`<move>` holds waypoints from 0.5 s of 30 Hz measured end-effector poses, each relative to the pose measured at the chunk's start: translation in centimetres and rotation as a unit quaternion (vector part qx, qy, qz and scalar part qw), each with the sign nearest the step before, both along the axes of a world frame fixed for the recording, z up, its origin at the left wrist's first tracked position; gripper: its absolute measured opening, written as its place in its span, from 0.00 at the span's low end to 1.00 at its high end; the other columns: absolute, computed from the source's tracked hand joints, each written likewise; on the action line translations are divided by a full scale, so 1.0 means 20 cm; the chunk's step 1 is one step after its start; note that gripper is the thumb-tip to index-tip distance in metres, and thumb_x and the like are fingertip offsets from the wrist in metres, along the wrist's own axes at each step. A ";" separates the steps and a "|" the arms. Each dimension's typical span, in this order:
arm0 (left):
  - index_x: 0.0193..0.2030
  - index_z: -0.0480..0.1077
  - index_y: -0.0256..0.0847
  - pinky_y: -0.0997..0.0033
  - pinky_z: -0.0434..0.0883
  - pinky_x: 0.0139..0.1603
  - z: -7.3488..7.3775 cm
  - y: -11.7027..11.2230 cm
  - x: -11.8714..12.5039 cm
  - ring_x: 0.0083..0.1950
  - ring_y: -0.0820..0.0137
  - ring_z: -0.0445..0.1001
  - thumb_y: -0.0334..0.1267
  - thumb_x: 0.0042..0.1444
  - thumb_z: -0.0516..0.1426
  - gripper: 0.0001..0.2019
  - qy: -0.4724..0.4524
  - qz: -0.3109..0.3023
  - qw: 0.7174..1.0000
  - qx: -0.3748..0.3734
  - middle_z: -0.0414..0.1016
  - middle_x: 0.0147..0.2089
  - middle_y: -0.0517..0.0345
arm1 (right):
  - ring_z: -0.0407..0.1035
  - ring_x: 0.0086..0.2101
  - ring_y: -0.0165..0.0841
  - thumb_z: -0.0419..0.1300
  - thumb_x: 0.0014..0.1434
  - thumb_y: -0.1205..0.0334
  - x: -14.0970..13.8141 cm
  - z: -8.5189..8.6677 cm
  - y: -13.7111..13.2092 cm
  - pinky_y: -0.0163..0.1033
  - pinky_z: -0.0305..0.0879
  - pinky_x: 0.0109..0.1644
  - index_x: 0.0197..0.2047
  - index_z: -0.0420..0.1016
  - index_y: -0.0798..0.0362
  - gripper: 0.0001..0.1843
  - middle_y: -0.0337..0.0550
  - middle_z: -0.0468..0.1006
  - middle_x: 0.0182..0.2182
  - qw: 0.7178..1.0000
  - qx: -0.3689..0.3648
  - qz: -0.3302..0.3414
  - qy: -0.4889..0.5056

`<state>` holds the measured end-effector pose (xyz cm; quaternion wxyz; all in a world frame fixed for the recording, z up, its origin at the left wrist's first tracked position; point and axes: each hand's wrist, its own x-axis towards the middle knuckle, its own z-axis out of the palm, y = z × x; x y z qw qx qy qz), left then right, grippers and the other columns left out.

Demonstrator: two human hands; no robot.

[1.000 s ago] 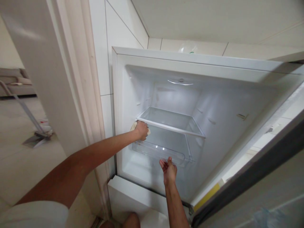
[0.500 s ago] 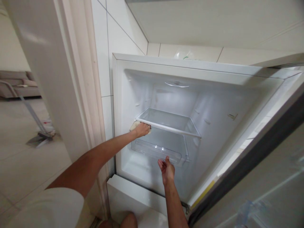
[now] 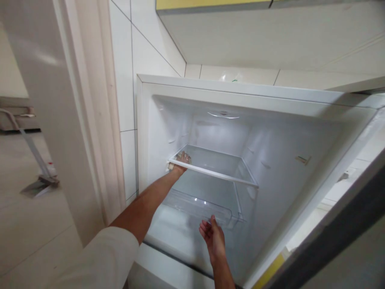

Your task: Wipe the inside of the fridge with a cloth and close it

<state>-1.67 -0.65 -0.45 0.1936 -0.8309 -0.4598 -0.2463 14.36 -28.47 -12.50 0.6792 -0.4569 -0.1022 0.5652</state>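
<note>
My left hand (image 3: 182, 159) reaches into the open fridge (image 3: 143, 120) and holds a pale cloth (image 3: 172, 165) at the left inner wall. Its fingers show through the glass of the upper shelf (image 3: 216, 160), behind the white front trim. Part of the cloth is hidden by the hand and that trim. My right hand (image 3: 214, 237) is held low in front of the clear plastic bin (image 3: 195, 205) at the lower shelf. Its fingers are loosely bent, the thumb points up, and nothing shows in it.
The fridge door (image 3: 337, 237) stands open on the right. A door frame (image 3: 87, 100) runs close by my left arm. A cabinet (image 3: 240, 36) overhangs the fridge top, where a plastic bag (image 3: 230, 77) lies. A dustpan (image 3: 40, 184) and a sofa (image 3: 18, 120) are at left.
My left hand has gone deeper and up with the cloth, from below the upper shelf's front edge to behind it. The right hand remains near the bin. The view has shifted slightly.
</note>
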 end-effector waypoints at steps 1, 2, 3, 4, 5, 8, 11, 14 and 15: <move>0.62 0.73 0.40 0.35 0.65 0.67 0.00 0.03 0.02 0.72 0.47 0.63 0.32 0.63 0.58 0.20 -0.008 0.015 1.000 -0.006 0.71 0.66 0.38 | 0.79 0.29 0.34 0.81 0.20 0.35 0.00 0.00 -0.01 0.36 0.79 0.34 0.36 0.74 0.54 0.45 0.43 0.85 0.28 1.000 -0.003 0.004 0.001; 0.63 0.72 0.39 0.35 0.64 0.68 0.00 0.06 0.03 0.73 0.48 0.62 0.34 0.64 0.59 0.20 -0.012 0.032 0.999 -0.014 0.70 0.67 0.40 | 0.80 0.30 0.34 0.80 0.21 0.34 0.00 -0.01 -0.01 0.36 0.79 0.35 0.37 0.73 0.54 0.45 0.44 0.85 0.29 1.000 -0.006 0.007 0.000; 0.64 0.71 0.39 0.35 0.64 0.68 0.00 0.09 0.05 0.73 0.49 0.61 0.37 0.65 0.59 0.21 -0.014 0.047 0.999 -0.022 0.68 0.68 0.42 | 0.80 0.31 0.35 0.80 0.22 0.34 0.00 -0.02 -0.02 0.37 0.79 0.35 0.39 0.73 0.54 0.45 0.44 0.85 0.31 1.000 -0.008 0.009 -0.004; 0.64 0.70 0.39 0.36 0.63 0.69 0.00 0.11 0.06 0.74 0.49 0.61 0.39 0.65 0.59 0.22 -0.015 0.055 0.998 -0.027 0.67 0.69 0.42 | 0.80 0.32 0.36 0.80 0.25 0.33 0.00 -0.03 -0.02 0.38 0.79 0.36 0.40 0.73 0.53 0.45 0.45 0.86 0.32 1.000 -0.008 0.009 -0.009; 0.65 0.69 0.40 0.36 0.63 0.69 0.00 0.13 0.07 0.74 0.49 0.60 0.41 0.66 0.59 0.22 -0.015 0.061 0.998 -0.031 0.66 0.70 0.43 | 0.81 0.33 0.37 0.79 0.28 0.33 0.00 -0.05 -0.02 0.39 0.79 0.37 0.42 0.74 0.53 0.45 0.46 0.86 0.34 1.000 -0.005 0.010 -0.015; 0.67 0.67 0.40 0.37 0.63 0.69 0.03 0.18 0.10 0.73 0.50 0.60 0.43 0.66 0.59 0.24 -0.013 0.072 0.997 -0.038 0.64 0.71 0.42 | 0.81 0.35 0.39 0.77 0.32 0.31 -0.02 -0.11 -0.03 0.41 0.79 0.38 0.44 0.74 0.53 0.44 0.46 0.86 0.36 1.000 -0.002 0.004 -0.026; 0.69 0.65 0.36 0.39 0.66 0.66 0.06 0.24 0.14 0.73 0.48 0.61 0.39 0.69 0.54 0.23 -0.015 0.075 0.996 -0.045 0.65 0.71 0.37 | 0.80 0.31 0.38 0.76 0.30 0.29 -0.05 -0.22 -0.04 0.39 0.77 0.33 0.42 0.74 0.51 0.44 0.45 0.86 0.34 0.999 -0.019 -0.018 -0.042; 0.68 0.65 0.28 0.41 0.68 0.62 0.09 0.28 0.18 0.74 0.43 0.59 0.28 0.67 0.46 0.24 -0.017 0.068 0.996 -0.050 0.65 0.70 0.27 | 0.80 0.29 0.37 0.72 0.36 0.24 -0.08 -0.37 -0.07 0.38 0.75 0.29 0.40 0.74 0.49 0.40 0.44 0.85 0.33 0.992 -0.028 -0.060 -0.105; 0.68 0.65 0.25 0.42 0.68 0.62 0.09 0.29 0.18 0.74 0.42 0.58 0.26 0.66 0.44 0.25 -0.018 0.067 0.996 -0.052 0.65 0.69 0.25 | 0.79 0.28 0.38 0.71 0.39 0.25 -0.09 -0.43 -0.09 0.39 0.74 0.29 0.39 0.74 0.48 0.38 0.44 0.85 0.32 0.986 -0.027 -0.075 -0.146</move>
